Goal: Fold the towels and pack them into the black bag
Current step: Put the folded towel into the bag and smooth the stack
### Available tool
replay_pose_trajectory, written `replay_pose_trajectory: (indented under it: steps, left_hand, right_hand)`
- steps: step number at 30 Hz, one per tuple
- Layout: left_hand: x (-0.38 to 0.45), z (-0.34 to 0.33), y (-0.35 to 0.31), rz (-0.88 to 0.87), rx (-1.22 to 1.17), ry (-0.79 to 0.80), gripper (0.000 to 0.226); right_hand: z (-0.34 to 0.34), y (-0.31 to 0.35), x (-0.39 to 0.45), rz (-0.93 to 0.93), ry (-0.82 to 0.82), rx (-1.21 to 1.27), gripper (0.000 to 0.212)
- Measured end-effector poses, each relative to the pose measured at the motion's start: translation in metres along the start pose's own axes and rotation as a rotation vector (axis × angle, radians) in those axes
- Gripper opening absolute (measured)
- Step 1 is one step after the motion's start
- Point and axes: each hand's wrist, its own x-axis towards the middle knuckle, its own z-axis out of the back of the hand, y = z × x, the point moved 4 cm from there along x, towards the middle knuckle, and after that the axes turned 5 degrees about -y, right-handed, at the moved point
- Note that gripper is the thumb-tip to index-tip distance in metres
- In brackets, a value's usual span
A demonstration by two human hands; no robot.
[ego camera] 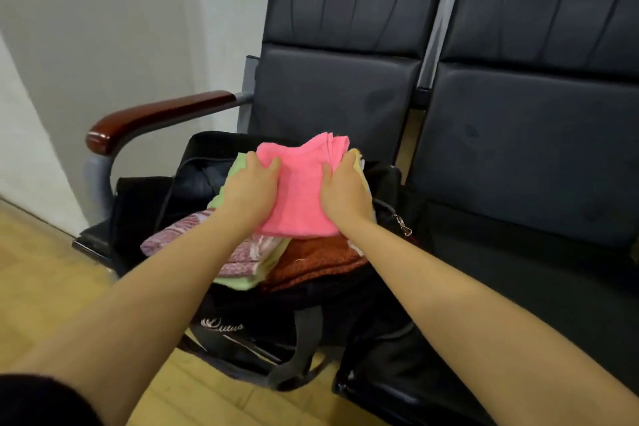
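1. I saw both hands at the centre of the frame, clasping a folded pink towel (301, 190) from either side.
2. My left hand (250, 183) gripped the towel's left edge, thumb on top and fingers curled round the side.
3. My right hand (344, 188) held the right edge the same way, thumb pressed into the pink cloth.
4. The pink towel sat on top of a stack of towels: a green towel (238, 282) at the left, a pink patterned towel (173, 235) below it, and an orange-brown towel (311, 261) under the near edge.
5. The stack filled the open mouth of the black bag (276, 315), which stood on the seat of the left black chair (332, 79).
6. A second black chair (525, 135) stood just beside it at the right of the frame.
7. A reddish wooden armrest (155, 117) showed at the middle left, with wooden floor (45, 280) at the lower left.
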Motion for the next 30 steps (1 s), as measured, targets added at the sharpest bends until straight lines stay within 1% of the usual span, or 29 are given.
replay_pose_trajectory:
  steps: [2, 4, 5, 8, 10, 11, 13, 14, 15, 16, 17, 18, 19, 20, 21, 22, 23, 25, 27, 30]
  left_hand:
    - [0.014, -0.010, 0.014, -0.010, 0.030, -0.008, 0.038]
    - [0.029, -0.020, 0.025, -0.031, 0.120, -0.019, 0.031]
    - [0.037, -0.026, 0.030, -0.055, 0.141, -0.023, 0.032]
    - [0.062, -0.039, 0.049, -0.031, 0.209, -0.024, 0.038]
    - [0.077, -0.048, 0.061, -0.036, 0.305, -0.044, 0.043]
    - [0.084, -0.055, 0.068, -0.030, 0.390, -0.041, 0.046]
    - [0.093, -0.073, 0.082, -0.037, 0.508, 0.027, 0.052]
    - [0.092, -0.088, 0.089, -0.071, 0.554, 0.067, 0.054]
    - [0.089, -0.102, 0.093, -0.121, 0.561, 0.093, 0.053]
    - [0.087, -0.113, 0.097, -0.165, 0.508, 0.111, 0.056]
    - [0.085, -0.123, 0.100, -0.203, 0.448, 0.122, 0.062]
    - [0.083, -0.130, 0.103, -0.217, 0.407, 0.151, 0.062]
    - [0.084, -0.134, 0.105, -0.203, 0.383, 0.198, 0.056]
    - [0.085, -0.137, 0.108, -0.170, 0.363, 0.251, 0.054]
    - [0.086, -0.139, 0.111, -0.143, 0.337, 0.282, 0.057]
    - [0.088, -0.139, 0.111, -0.131, 0.326, 0.290, 0.059]
    - [0.087, -0.139, 0.112, -0.135, 0.341, 0.291, 0.061]
    - [0.086, -0.137, 0.110, -0.138, 0.367, 0.295, 0.061]
    - [0.083, -0.133, 0.106, -0.107, 0.350, 0.324, 0.059]
    - [0.076, -0.123, 0.094, 0.016, 0.203, 0.296, 0.053]
  right_hand:
    - [-0.016, 0.004, 0.010, -0.004, 0.037, -0.044, 0.036]
    - [-0.036, 0.004, 0.023, -0.024, 0.063, -0.043, 0.035]
    - [-0.050, 0.003, 0.031, -0.031, 0.071, -0.002, 0.034]
    - [-0.089, 0.001, 0.052, -0.047, 0.101, 0.179, 0.028]
    - [-0.112, -0.002, 0.064, -0.047, 0.146, 0.197, 0.029]
    - [-0.122, -0.005, 0.069, -0.048, 0.166, 0.177, 0.030]
    - [-0.143, -0.012, 0.076, -0.076, 0.217, 0.098, 0.037]
    - [-0.151, -0.017, 0.076, -0.087, 0.238, 0.021, 0.045]
    - [-0.156, -0.022, 0.075, -0.056, 0.238, -0.085, 0.056]
    - [-0.159, -0.024, 0.074, 0.034, 0.217, -0.189, 0.065]
    - [-0.160, -0.024, 0.072, 0.174, 0.186, -0.266, 0.071]
    - [-0.161, -0.023, 0.069, 0.331, 0.161, -0.318, 0.074]
    - [-0.164, -0.023, 0.067, 0.453, 0.172, -0.358, 0.073]
    - [-0.168, -0.026, 0.066, 0.525, 0.211, -0.400, 0.067]
    - [-0.173, -0.029, 0.066, 0.544, 0.260, -0.440, 0.056]
    - [-0.177, -0.034, 0.067, 0.523, 0.312, -0.470, 0.047]
    - [-0.180, -0.039, 0.067, 0.480, 0.365, -0.486, 0.045]
    - [-0.182, -0.044, 0.066, 0.412, 0.443, -0.513, 0.050]
    - [-0.178, -0.043, 0.065, 0.406, 0.464, -0.555, 0.054]
    - [-0.162, -0.037, 0.062, 0.422, 0.444, -0.571, 0.058]
